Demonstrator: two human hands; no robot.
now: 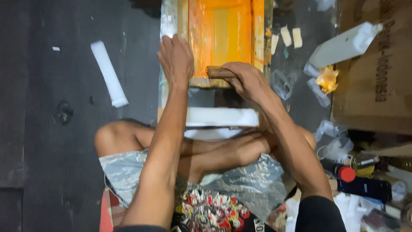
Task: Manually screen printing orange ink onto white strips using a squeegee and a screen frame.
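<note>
Head view: person sits cross-legged on dark floor w/ orange-stained printing frame (223, 34) in front. Left hand (176, 58) lies flat, fingers loose, on frame's left edge. Right hand (246, 79) clenched around wooden squeegee handle (216, 72) at frame's near edge. White block (222, 117) sits just below, near knees. White strip (109, 74) lies well apart at left; cardboard box (377, 64) at right.
</note>
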